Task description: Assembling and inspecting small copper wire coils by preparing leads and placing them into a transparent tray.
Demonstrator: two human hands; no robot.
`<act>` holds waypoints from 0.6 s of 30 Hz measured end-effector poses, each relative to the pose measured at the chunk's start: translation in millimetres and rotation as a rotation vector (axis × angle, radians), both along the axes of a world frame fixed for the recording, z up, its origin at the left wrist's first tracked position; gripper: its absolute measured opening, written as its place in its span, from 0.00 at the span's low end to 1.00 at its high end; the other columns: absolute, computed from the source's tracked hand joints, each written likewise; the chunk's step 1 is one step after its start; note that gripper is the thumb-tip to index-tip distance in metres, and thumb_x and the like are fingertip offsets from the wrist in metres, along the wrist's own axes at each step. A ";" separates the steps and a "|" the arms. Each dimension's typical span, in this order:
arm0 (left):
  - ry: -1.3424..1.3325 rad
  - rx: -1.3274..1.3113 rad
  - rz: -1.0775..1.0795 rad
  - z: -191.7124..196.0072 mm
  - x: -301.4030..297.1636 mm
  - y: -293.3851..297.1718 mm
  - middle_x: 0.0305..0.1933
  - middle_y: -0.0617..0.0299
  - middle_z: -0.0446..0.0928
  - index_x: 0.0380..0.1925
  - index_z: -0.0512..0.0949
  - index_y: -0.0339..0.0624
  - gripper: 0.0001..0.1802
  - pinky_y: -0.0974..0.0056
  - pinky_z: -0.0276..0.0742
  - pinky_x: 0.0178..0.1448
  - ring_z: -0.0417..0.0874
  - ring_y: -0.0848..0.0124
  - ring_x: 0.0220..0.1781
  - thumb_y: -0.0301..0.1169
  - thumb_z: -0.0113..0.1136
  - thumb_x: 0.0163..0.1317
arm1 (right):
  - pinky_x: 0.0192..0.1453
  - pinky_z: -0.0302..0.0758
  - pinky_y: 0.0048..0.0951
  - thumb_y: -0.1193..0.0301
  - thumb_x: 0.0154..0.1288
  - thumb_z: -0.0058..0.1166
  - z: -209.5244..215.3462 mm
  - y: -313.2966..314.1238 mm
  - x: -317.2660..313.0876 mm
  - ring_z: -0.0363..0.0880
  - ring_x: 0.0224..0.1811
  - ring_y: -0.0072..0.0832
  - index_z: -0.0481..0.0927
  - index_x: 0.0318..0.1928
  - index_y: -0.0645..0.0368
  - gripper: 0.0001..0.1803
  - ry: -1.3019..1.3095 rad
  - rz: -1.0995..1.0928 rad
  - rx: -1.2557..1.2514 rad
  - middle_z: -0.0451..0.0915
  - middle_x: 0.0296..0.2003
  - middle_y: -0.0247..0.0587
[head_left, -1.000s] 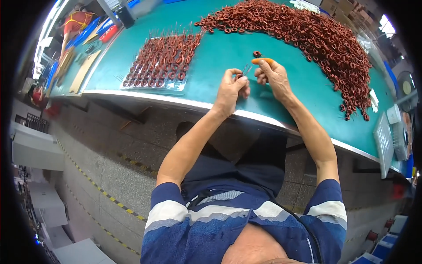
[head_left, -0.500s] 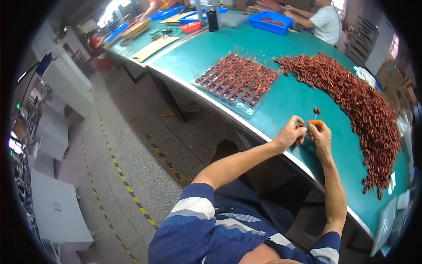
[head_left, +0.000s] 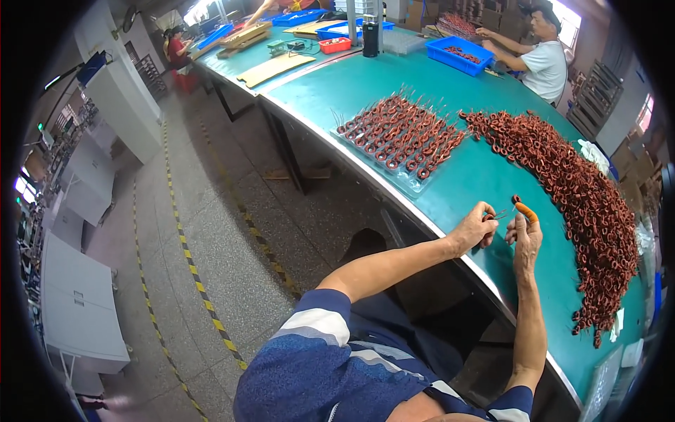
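My left hand (head_left: 473,232) is closed in a pinch on a small red ring coil (head_left: 489,219), whose thin wire leads point toward my right hand. My right hand (head_left: 527,246) wears an orange cover (head_left: 526,212) on its index finger. That finger stretches out, its tip beside a loose ring coil (head_left: 516,199) on the table; touching or just short of it I cannot tell. The other right fingers are partly hidden. Beyond my left hand, a clear plastic tray (head_left: 410,186) carries rows of ring coils (head_left: 404,133) with their leads upward.
A large curved heap of red ring coils (head_left: 562,183) covers the right of the green table (head_left: 337,84). Across it a co-worker (head_left: 545,67) sits by a blue bin (head_left: 460,55). A black bottle (head_left: 370,36) and a red basket (head_left: 335,46) stand farther back.
My hands have drawn slightly apart from being close together. The coil's leads now show at my left fingers, and my right index finger has straightened toward the loose coil. The view has shifted.
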State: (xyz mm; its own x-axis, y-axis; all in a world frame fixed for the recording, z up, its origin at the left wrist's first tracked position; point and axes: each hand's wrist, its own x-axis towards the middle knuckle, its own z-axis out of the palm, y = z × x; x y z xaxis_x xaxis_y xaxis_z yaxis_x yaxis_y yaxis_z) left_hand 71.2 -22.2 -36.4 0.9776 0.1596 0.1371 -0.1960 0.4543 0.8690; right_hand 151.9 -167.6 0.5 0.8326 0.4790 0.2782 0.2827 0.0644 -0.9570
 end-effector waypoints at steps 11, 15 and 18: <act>0.033 0.250 0.044 7.1 -9.4 -4.6 0.27 0.62 0.70 0.45 0.63 0.37 0.12 0.70 0.73 0.23 0.76 0.75 0.22 0.28 0.51 0.67 | 0.27 0.67 0.16 0.68 0.68 0.57 -1.2 1.1 -8.7 0.73 0.25 0.16 0.77 0.49 0.64 0.14 -0.057 0.074 -0.087 0.79 0.29 0.34; 0.063 0.250 0.042 8.3 -11.0 -3.7 0.29 0.60 0.72 0.47 0.62 0.37 0.13 0.69 0.74 0.24 0.77 0.74 0.23 0.27 0.52 0.66 | 0.30 0.69 0.18 0.71 0.68 0.56 7.5 2.2 -14.3 0.75 0.28 0.18 0.78 0.46 0.65 0.11 -0.068 0.042 -0.135 0.80 0.31 0.35; -0.003 0.158 0.029 4.6 -9.7 -2.9 0.30 0.59 0.73 0.50 0.61 0.35 0.16 0.68 0.75 0.25 0.78 0.72 0.24 0.26 0.52 0.65 | 0.30 0.70 0.19 0.74 0.67 0.56 6.7 1.5 -13.0 0.76 0.28 0.19 0.78 0.46 0.65 0.10 -0.150 0.046 -0.071 0.80 0.30 0.36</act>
State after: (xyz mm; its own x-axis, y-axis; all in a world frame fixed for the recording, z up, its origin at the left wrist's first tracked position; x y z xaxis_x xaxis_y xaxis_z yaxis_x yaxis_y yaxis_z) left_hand 61.5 -25.1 -31.8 0.9724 0.1641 0.1658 -0.2100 0.3058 0.9287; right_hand 138.9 -166.1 7.1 0.7612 0.5385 0.3614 0.4206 0.0143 -0.9071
